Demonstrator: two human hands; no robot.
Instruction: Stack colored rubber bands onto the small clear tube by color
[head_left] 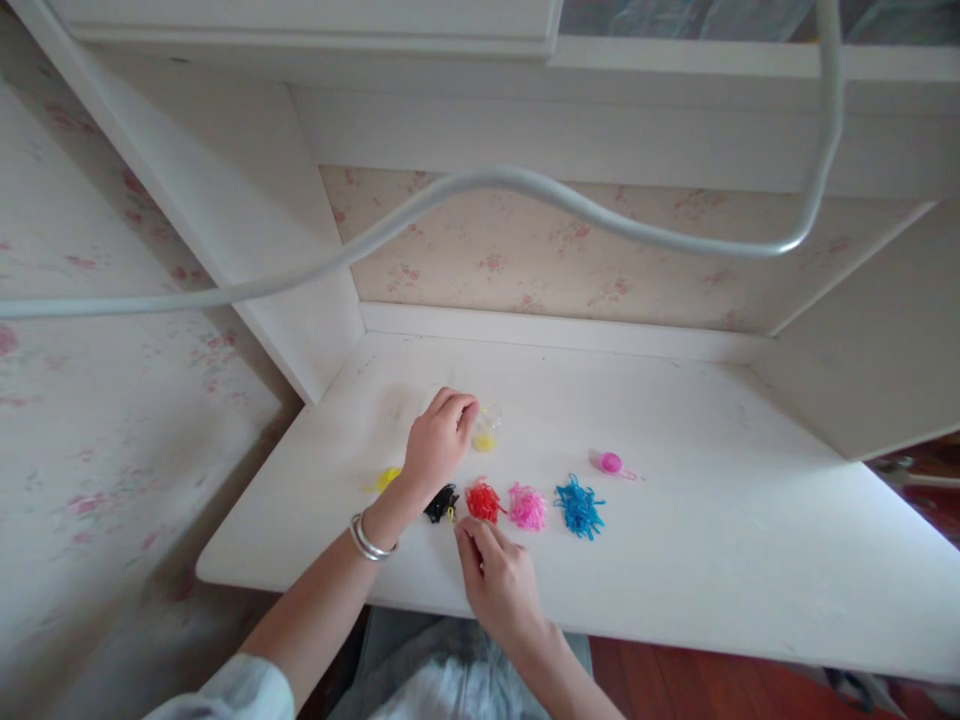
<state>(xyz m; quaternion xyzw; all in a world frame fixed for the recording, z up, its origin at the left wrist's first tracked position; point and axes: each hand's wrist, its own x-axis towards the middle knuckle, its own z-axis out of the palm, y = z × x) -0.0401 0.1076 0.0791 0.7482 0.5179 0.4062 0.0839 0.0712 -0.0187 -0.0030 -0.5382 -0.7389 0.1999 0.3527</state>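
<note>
My left hand [441,435] is closed, its fingertips beside a small clear container [491,415] with yellow at its bottom. Whatever those fingers hold is hidden. Lower down, my right hand [499,580] pinches a small yellow rubber band [451,514] at the edge of a black pile of bands [439,504]. A red pile [484,499] lies just above my right knuckles, with a pink pile [527,507] and a blue pile [579,506] further right. Partly behind my left wrist is a yellow pile [388,478].
A round pink object [611,462] with a pink loop lies on the white desk [712,540], right of the piles. A pale bent tube [495,180] crosses the upper view. White side panels and a shelf enclose the desk's back.
</note>
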